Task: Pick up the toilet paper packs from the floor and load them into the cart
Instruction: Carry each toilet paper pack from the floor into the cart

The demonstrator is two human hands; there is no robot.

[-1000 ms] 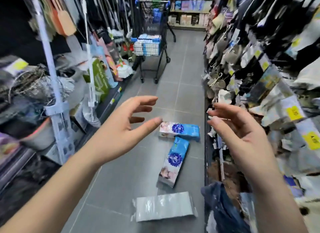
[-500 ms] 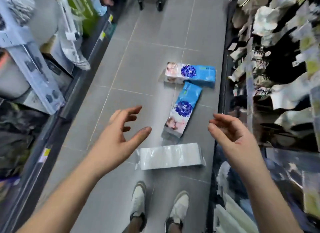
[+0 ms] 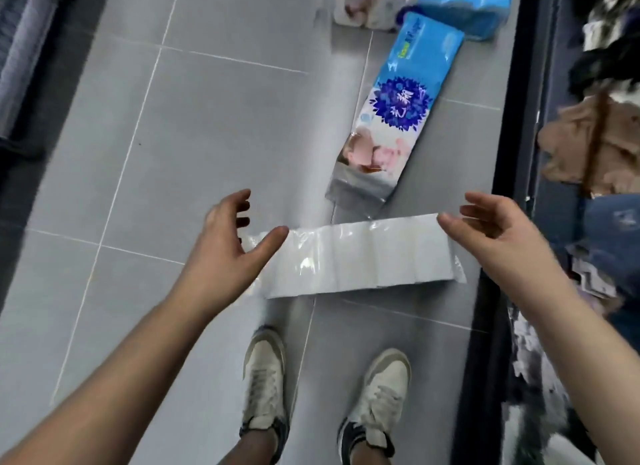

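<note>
A plain white toilet paper pack [image 3: 360,257] in clear wrap lies crosswise on the grey floor just ahead of my shoes. My left hand [image 3: 228,246] hovers open over its left end, thumb above the wrap. At its right end my right hand [image 3: 491,236] is spread open too, fingers apart. Neither hand grips it. Beyond it a blue printed pack [image 3: 394,115] lies lengthwise. A second blue pack [image 3: 433,4] lies across the top edge. The cart is out of view.
My two white sneakers [image 3: 322,395] stand on the floor tiles [image 3: 173,146] below the white pack. A dark shelf base [image 3: 516,118] with hanging clothing goods [image 3: 595,146] runs along the right. Another shelf edge [image 3: 20,66] lines the left.
My view has tilted down from the aisle and cart to the floor at my feet. Both open hands have dropped toward the two ends of the white pack.
</note>
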